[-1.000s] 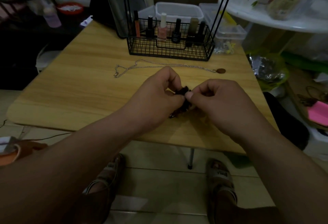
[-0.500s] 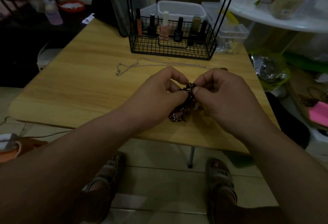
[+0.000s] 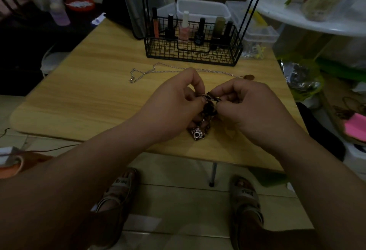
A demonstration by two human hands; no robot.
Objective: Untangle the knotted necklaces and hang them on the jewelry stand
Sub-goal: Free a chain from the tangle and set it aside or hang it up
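A dark knotted necklace [image 3: 208, 109] hangs in a bunch between my hands above the wooden table [image 3: 89, 95]. Its small camera-shaped pendant [image 3: 197, 134] dangles just over the table top. My left hand [image 3: 174, 107] pinches the bunch from the left and my right hand [image 3: 251, 109] pinches a strand of it from the right, fingertips almost touching. A silver chain necklace [image 3: 150, 71] lies stretched out flat on the table behind my hands, with a brown pendant [image 3: 250, 76] at its right end. The black wire jewelry stand [image 3: 192, 51] rises at the back of the table.
Several nail polish bottles [image 3: 185, 26] stand in the stand's wire basket. White plastic boxes [image 3: 204, 9] sit behind it. A white round shelf [image 3: 316, 25] with jars is at the right. Clutter lies on the floor to the right; my sandalled feet [image 3: 118, 190] are under the table's near edge.
My hands lifted the dark bunch slightly and drew it apart, and the camera pendant now hangs free below it. The silver chain has not moved.
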